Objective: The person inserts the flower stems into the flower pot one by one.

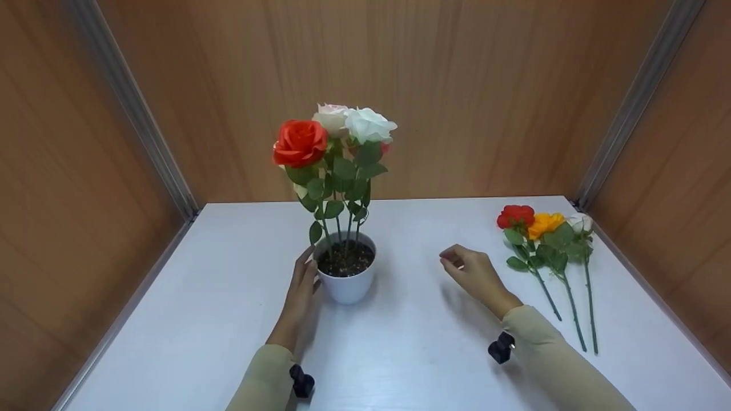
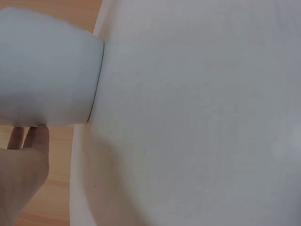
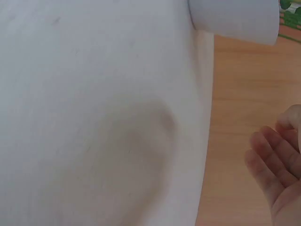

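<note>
A white flower pot [image 1: 348,288] filled with dark soil stands upright left of the table's middle. Planted in it are several artificial roses, among them a red rose [image 1: 300,143] and a white rose [image 1: 370,125]. My left hand [image 1: 298,291] touches the pot's left side with extended fingers; in the left wrist view its fingertips meet the pot wall [image 2: 47,70]. To the right of the pot, my right hand [image 1: 474,274] hovers above the table, fingers loosely bent and holding nothing. The right wrist view shows that hand [image 3: 282,160] apart from the pot [image 3: 237,19].
On the table's right side lie three cut roses: one red [image 1: 515,216], one orange-yellow [image 1: 545,225] and one white [image 1: 579,222], stems pointing toward the front. Wooden panels [image 1: 457,85] enclose the white table [image 1: 217,274] at the back and both sides.
</note>
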### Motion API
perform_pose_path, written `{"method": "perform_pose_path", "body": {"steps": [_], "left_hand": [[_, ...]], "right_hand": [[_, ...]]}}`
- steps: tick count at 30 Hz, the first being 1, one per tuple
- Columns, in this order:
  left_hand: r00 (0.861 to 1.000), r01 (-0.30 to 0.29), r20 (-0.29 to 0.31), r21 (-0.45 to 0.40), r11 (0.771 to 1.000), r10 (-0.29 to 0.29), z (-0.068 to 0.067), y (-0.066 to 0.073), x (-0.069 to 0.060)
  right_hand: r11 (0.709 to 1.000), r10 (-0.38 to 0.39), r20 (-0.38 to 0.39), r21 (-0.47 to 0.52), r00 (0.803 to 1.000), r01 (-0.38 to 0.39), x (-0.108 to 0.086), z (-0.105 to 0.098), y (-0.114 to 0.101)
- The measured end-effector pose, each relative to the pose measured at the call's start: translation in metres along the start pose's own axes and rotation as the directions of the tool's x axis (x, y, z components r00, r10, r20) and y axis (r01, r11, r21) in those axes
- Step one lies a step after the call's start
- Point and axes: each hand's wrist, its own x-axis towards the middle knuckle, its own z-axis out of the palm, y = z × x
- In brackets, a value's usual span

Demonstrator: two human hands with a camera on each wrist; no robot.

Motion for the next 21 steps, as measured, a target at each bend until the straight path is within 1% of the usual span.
{"method": "perform_pose_path", "body": {"steps": [2,4,6,8,11,16,20,21], "left_hand": [[1.0,-0.011,0.003,0.0,1.0,0.011,0.0,0.0,0.0],[1.0,-0.009,0.006,0.001,1.0,0.009,0.0,0.001,-0.001],[1.0,-0.006,0.012,0.0,1.0,0.006,0.0,0.001,-0.002],[1.0,0.005,0.016,-0.004,1.0,-0.005,-0.001,0.002,-0.003],[1.0,0.017,0.019,-0.017,1.0,-0.016,-0.001,0.002,-0.004],[1.0,0.024,0.007,-0.011,1.0,-0.024,0.0,0.002,-0.002],[1.0,0.016,-0.01,0.004,1.0,-0.016,0.001,0.001,0.0],[1.0,0.012,-0.013,0.002,1.0,-0.012,0.001,0.001,0.001]], "right_hand": [[0.999,0.029,-0.009,-0.021,1.0,-0.029,-0.005,-0.009,0.013],[0.997,0.067,-0.018,-0.036,0.998,-0.068,-0.011,-0.018,0.027],[0.992,0.124,-0.025,-0.035,0.992,-0.125,-0.017,-0.026,0.041],[0.98,0.193,-0.027,-0.033,0.981,-0.194,-0.023,-0.036,0.054],[0.957,0.288,-0.024,-0.004,0.957,-0.289,-0.032,-0.051,0.07],[0.918,0.397,-0.015,-0.002,0.918,-0.397,-0.045,-0.08,0.087],[0.869,0.494,0.018,-0.006,0.869,-0.494,-0.053,-0.1,0.099],[0.86,0.51,0.023,-0.016,0.86,-0.51,-0.055,-0.104,0.102]]}}
